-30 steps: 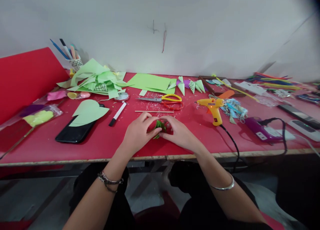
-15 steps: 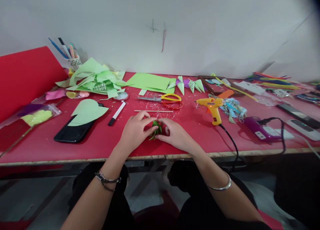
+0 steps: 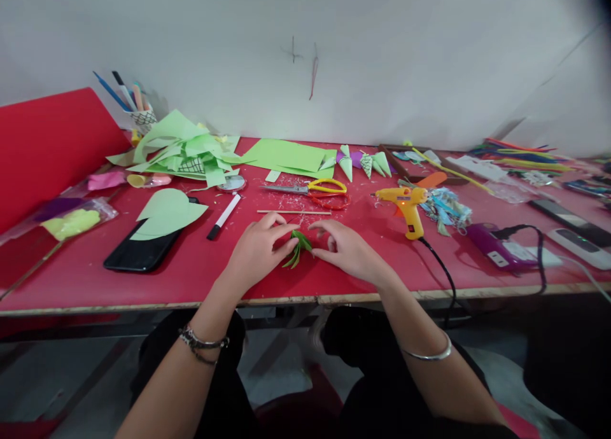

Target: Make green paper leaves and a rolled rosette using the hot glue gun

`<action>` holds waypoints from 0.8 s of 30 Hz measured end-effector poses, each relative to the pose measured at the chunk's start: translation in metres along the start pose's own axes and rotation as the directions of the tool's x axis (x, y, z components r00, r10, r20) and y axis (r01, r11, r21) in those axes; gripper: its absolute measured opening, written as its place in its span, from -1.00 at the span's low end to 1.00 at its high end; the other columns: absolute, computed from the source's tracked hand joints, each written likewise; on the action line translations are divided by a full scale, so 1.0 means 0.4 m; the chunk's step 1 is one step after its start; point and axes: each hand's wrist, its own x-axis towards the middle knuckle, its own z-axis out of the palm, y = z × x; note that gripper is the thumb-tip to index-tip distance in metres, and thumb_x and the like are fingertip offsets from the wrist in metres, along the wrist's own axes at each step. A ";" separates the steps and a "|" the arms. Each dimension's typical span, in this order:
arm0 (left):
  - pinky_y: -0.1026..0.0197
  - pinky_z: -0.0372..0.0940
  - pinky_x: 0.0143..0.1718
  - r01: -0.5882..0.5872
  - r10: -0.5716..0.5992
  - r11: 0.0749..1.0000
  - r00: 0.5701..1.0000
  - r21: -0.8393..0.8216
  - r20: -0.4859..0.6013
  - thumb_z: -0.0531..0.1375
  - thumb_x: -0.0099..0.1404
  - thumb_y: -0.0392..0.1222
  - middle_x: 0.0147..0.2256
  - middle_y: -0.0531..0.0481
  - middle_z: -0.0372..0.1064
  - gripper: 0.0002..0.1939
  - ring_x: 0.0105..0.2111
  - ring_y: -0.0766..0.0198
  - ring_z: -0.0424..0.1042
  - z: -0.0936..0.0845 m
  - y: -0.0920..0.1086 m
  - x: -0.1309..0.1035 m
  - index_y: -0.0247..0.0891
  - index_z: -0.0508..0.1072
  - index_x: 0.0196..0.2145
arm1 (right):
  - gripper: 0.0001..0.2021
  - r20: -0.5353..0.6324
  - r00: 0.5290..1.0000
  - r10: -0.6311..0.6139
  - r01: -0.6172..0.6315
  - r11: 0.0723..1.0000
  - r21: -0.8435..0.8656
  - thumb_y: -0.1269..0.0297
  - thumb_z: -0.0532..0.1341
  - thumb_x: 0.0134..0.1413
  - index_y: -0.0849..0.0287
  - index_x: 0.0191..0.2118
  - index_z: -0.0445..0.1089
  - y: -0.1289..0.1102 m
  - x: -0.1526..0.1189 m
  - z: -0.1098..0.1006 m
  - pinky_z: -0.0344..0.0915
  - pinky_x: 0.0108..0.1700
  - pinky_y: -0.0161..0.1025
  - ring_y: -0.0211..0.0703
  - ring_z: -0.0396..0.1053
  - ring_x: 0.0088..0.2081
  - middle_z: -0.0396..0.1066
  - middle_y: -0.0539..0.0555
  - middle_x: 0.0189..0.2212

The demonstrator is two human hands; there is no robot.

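Near the table's front edge, my left hand (image 3: 258, 249) pinches a small green piece with several narrow, leaf-like strips (image 3: 300, 243) between thumb and fingers. The strips fan downward and to the right; the kind of material cannot be made out. My right hand (image 3: 347, 250) is just right of it, thumb and fingers apart, holding nothing. Its fingertips are close to the green piece. Beyond both hands lies a thin stick (image 3: 293, 212), and behind that are scissors (image 3: 312, 188) with yellow and red handles.
To the right, a yellow glue gun (image 3: 407, 205) lies with its cord over the table edge. A black phone (image 3: 143, 251) under pale green paper shapes (image 3: 167, 213), a marker (image 3: 223, 217) and a heap of green paper scraps (image 3: 191, 149) are leftward. Small green cones (image 3: 345, 164) sit at the back.
My right hand has let go of the green piece and moved slightly right, its fingers spreading. My left hand still holds the piece, whose strips now show more.
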 end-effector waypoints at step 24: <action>0.31 0.09 -0.56 0.337 -0.340 0.923 0.940 -0.188 0.020 -0.18 0.31 -0.10 -0.66 0.10 0.24 -0.67 -0.67 0.35 0.25 -0.026 -0.001 -0.007 -0.25 0.30 -0.42 | -0.44 -0.154 0.988 -0.008 -0.032 0.967 -0.251 -0.06 0.13 -0.10 0.16 0.00 0.14 -0.070 0.005 0.082 0.21 -0.10 -0.04 0.06 0.21 -0.06 0.25 0.19 -0.10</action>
